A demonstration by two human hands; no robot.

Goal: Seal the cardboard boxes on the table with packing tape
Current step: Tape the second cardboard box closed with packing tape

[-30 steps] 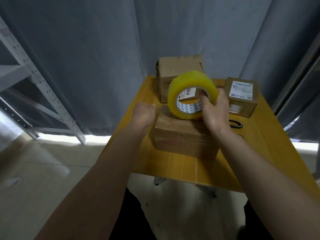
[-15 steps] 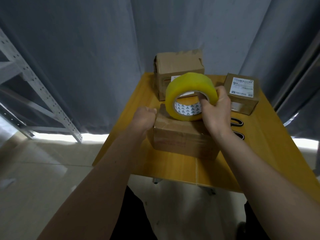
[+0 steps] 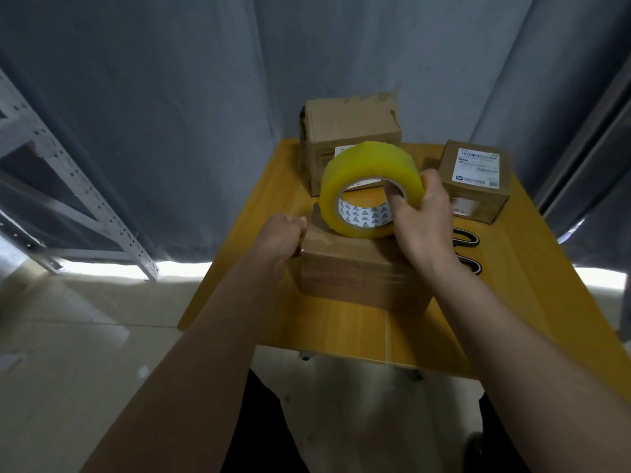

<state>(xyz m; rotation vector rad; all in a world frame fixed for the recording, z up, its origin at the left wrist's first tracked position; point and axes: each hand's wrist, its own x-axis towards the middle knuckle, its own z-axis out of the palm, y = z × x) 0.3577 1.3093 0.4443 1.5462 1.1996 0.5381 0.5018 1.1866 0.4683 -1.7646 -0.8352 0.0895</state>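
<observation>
Yellow tape roll [image 3: 370, 189] lower on box [image 3: 362, 271] — right hand [image 3: 418, 213] grips; left hand [image 3: 281, 235] stays curled.

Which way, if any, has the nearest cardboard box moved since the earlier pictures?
No. The nearest box lies just where it did against the table's seam, while the right hand holds the tape roll over it.

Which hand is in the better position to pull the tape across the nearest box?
The right hand: it grips the tape roll above the nearest box. The left hand is curled at the box's left edge.
</observation>
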